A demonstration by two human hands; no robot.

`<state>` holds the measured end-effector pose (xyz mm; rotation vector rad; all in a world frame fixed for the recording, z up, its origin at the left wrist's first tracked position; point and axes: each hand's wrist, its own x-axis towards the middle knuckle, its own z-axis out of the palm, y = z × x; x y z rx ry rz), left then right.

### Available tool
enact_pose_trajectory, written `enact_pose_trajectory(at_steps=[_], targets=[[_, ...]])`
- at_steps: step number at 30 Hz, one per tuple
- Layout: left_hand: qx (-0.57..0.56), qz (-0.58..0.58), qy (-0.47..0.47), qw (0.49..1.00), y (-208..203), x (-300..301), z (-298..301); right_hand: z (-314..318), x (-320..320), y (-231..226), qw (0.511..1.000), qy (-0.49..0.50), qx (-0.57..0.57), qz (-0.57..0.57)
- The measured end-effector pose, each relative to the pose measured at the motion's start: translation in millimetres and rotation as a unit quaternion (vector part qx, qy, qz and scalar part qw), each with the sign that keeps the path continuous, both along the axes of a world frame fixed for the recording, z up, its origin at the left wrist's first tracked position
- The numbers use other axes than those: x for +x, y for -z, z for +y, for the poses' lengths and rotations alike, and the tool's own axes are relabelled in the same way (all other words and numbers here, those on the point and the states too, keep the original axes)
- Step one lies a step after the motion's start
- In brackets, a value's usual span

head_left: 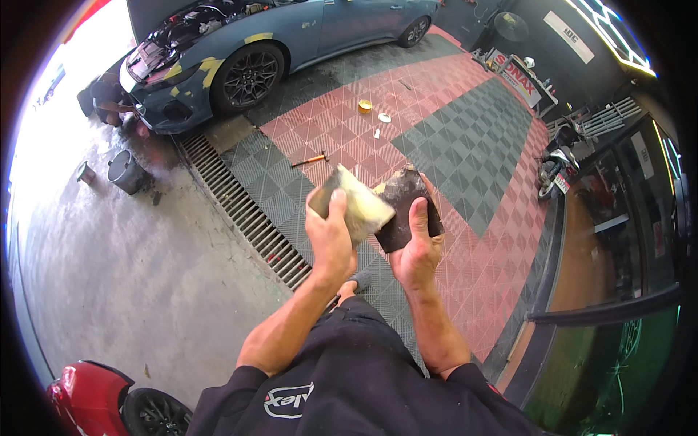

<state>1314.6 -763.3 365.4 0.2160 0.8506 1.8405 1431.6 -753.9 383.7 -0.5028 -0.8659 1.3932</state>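
The pale flat piece point(358, 206) is up in the air, in front of the person's tummy, in the left hand point(331, 236). That grip is grasping it by its side, with the thumb lying flat on top. I think the thumb is there to stop it tipping. The right hand point(418, 251) has a grip on the dark flat piece point(402, 207), thumb on top too, so most of its face is left bare. The two pieces tilt in toward each other, and from here one corner of the pale one crosses in front of the dark one. I can't tell if they touch. Holding them close probably makes it easy to work one on the other.

Past the hands, on the checked floor point(443, 145), lies a tool with an orange handle point(311, 160). Further off sit a yellow tub point(365, 106) and a white lid point(384, 118), near each other, maybe so they are easy to find. Beyond them stands a blue-grey car point(320, 36) with yellow patches point(211, 70) near its front wheel. Another person point(109, 102) is down low by its nose, and a dark bucket point(127, 172) stands near.
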Motion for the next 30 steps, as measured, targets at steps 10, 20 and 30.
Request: enact_pose_trajectory(at_steps=[10, 20, 30], targets=[[-0.006, 0.087, -0.044, 0.995, 17, 15, -7, 3, -3, 0, 1.0, -0.001, -0.025, -0.002], [0.022, 0.097, -0.035, 0.994, 17, 4, 20, 8, -9, 1, 0.999, -0.001, -0.038, -0.024], [0.073, 0.254, -0.099, 0.959, 5, 3, 19, -1, -3, 16, 0.997, -0.037, -0.057, -0.044]])
